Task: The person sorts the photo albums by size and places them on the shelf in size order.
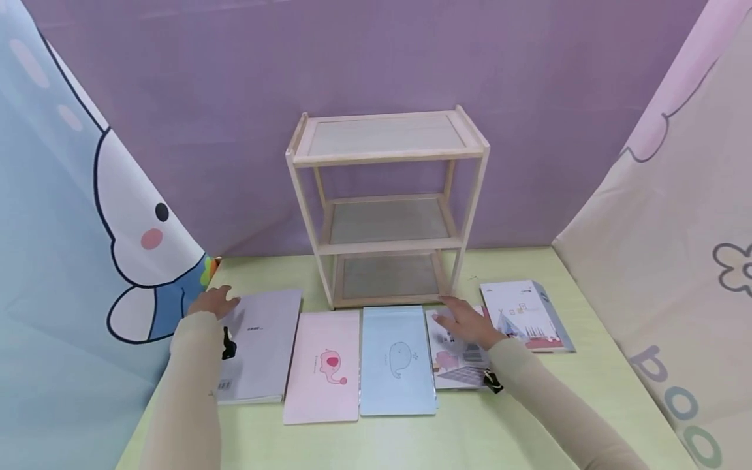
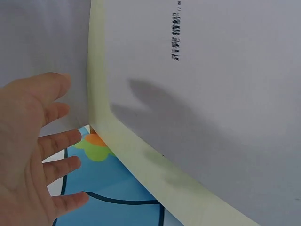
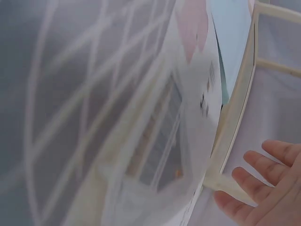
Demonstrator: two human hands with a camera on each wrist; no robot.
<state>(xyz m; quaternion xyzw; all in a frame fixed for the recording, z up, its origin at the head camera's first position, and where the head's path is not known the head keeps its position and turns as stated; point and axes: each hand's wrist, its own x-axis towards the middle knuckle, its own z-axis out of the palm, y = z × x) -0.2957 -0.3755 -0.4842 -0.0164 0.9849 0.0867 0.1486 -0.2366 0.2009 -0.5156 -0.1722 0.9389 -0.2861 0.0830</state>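
My left hand (image 1: pixel 213 301) is over the far left corner of a large pale grey book (image 1: pixel 267 356), its fingers spread and loosely bent, holding nothing. In the left wrist view the book cover (image 2: pixel 225 94) carries the hand's shadow. My right hand (image 1: pixel 470 321) is above an illustrated book (image 1: pixel 448 375), fingers extended toward the shelf's front right leg. The right wrist view shows those relaxed fingers with nothing between them, beside the book's printed cover (image 3: pixel 197 80). A pink notebook (image 1: pixel 320 339) with an elephant and a light blue notebook (image 1: pixel 393 395) with a whale lie between the hands.
Behind the row stands a three-tier wooden shelf (image 1: pixel 388 156) with grey panels. Another illustrated book (image 1: pixel 517 303) lies at the right of the pale green table (image 1: pixel 470 437). A purple cloth (image 1: pixel 376 59) hangs at the back, with printed cloths on both sides.
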